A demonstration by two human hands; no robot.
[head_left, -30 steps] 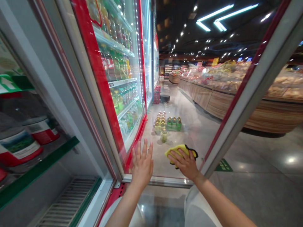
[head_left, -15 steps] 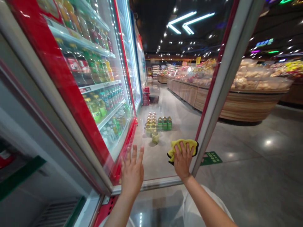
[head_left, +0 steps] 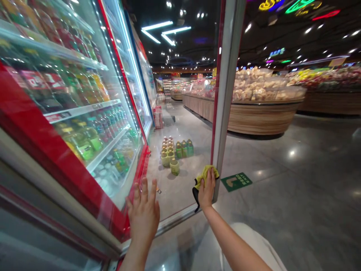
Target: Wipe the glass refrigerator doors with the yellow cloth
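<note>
A glass door with a grey metal frame [head_left: 227, 82] stands swung out in front of me. My left hand [head_left: 144, 214] is open, fingers spread, at the lower part of the glass; whether the palm touches it I cannot tell. Lower right on the pane, my right hand [head_left: 207, 191] holds a yellow cloth [head_left: 202, 178] with black edging against the glass beside the frame. The cloth is bunched under the fingers. Through the pane I see green-labelled bottles [head_left: 184, 149] and yellowish bottles [head_left: 166, 159] standing on the floor, with one yellowish container [head_left: 174, 167] nearer.
To the left is a lit drinks cooler with a red frame [head_left: 70, 173] and shelves of bottles [head_left: 81, 145]. A wood-panelled produce stand [head_left: 254, 118] occupies the right. A green exit floor sign [head_left: 236, 181] lies beyond the door's edge. Red crates [head_left: 158, 117] stand farther down the aisle.
My right hand has turned and shifted with the cloth toward the frame's lower corner, bunching the cloth more. The left hand remains spread at the glass. The view has swung right.
</note>
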